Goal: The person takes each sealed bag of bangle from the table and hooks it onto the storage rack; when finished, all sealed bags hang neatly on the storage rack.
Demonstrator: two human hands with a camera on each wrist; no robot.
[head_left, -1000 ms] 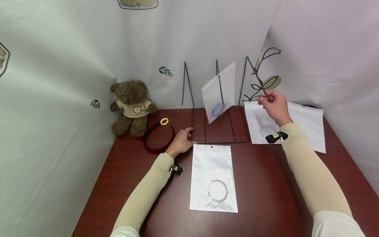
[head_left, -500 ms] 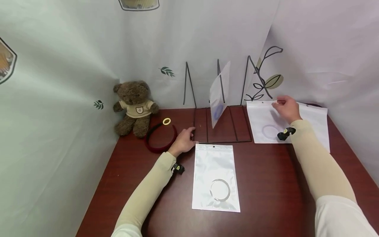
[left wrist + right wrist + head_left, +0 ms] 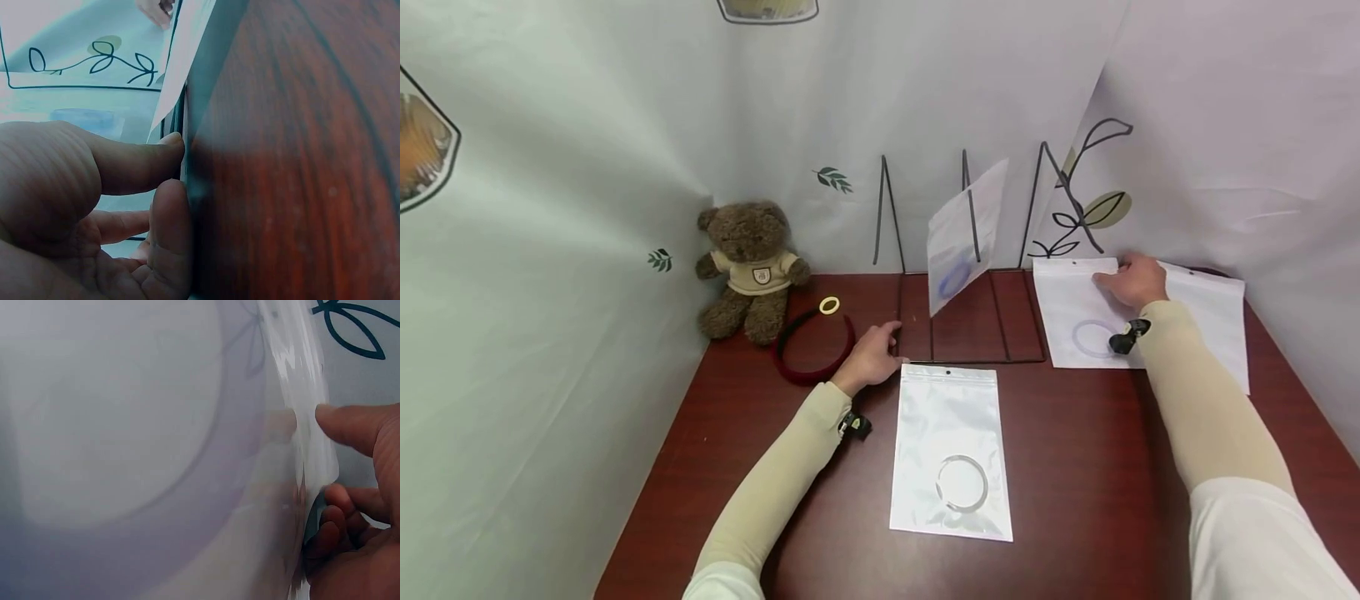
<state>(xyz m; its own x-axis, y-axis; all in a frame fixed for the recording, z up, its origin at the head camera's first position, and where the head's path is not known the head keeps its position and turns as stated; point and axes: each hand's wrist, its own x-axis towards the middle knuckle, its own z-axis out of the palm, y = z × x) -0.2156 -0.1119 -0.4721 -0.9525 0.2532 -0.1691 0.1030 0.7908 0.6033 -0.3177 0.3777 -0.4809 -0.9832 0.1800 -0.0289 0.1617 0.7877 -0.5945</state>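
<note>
At the front left corner of a black wire display rack (image 3: 1037,208), my left hand (image 3: 870,357) pinches the base wire between thumb and finger. On the rack's middle hook hangs a white zip bag (image 3: 967,223) with a blue ring showing in it. My right hand (image 3: 1137,282) is at the top right corner of a zip bag (image 3: 1063,308) holding a pale purple ring. In the right wrist view the thumb (image 3: 347,425) stands just off the bag's edge, while the other fingers curl close by it. Another white bag (image 3: 1213,333) lies partly under the right arm.
A silver zip bag (image 3: 947,417) with a clear ring lies in front of the rack. A brown teddy bear (image 3: 752,250) sits at the back left, beside a dark red headband (image 3: 805,379) and a small yellow ring (image 3: 829,306). Fabric walls close in the table (image 3: 1075,483).
My right hand has let go of the rack's right hook and moved down to the purple-ring bag. The hanging bag has swung about on its hook. My left hand keeps its place.
</note>
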